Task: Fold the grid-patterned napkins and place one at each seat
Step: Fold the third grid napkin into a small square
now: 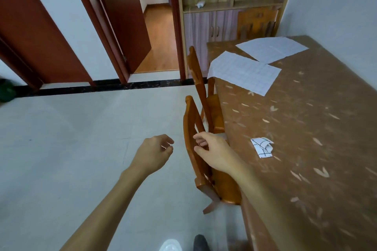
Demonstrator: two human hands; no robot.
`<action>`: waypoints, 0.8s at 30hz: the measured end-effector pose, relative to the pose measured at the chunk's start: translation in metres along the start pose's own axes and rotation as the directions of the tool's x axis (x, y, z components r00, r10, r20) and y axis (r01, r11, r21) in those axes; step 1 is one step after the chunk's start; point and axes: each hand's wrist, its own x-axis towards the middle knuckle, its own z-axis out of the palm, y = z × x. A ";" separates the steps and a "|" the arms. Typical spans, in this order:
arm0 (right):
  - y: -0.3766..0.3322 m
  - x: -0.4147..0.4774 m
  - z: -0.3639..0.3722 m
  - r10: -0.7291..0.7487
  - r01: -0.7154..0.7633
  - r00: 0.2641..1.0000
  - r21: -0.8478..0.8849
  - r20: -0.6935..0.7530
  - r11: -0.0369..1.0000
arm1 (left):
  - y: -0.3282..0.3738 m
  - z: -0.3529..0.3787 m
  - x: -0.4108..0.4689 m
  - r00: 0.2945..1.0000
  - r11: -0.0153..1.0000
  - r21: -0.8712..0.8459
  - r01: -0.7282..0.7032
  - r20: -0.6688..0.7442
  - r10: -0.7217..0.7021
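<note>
A small folded grid-patterned napkin (262,147) lies on the brown table (306,128) in front of the near wooden chair (201,161). Two unfolded grid-patterned napkins lie flat at the far end: one (244,72) overhangs the table's left edge by the far chair (199,79), the other (272,49) sits behind it. My right hand (214,152) hovers over the near chair's backrest, fingers loosely curled, holding nothing. My left hand (156,152) hangs over the floor to the chair's left, fingers apart and empty.
Both chairs are pushed in along the table's left side. A pale tiled floor (81,149) spreads to the left. A wooden cabinet (224,6) stands behind the table, with an open doorway (157,36) beside it. A wall runs along the table's right side.
</note>
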 end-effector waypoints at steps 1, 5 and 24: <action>-0.001 0.011 -0.003 0.009 -0.009 1.000 0.006 -0.008 1.000 | 0.001 -0.002 0.015 1.000 1.000 0.009 -0.011 0.008 0.011; 0.001 0.055 -0.013 0.051 -0.050 0.998 0.026 -0.039 0.998 | 0.003 -0.010 0.075 0.997 0.998 0.010 -0.069 0.030 0.069; -0.079 0.282 -0.024 0.344 -0.336 0.875 0.084 -0.341 0.938 | -0.043 -0.097 0.366 0.883 0.909 -0.052 -0.413 0.223 0.414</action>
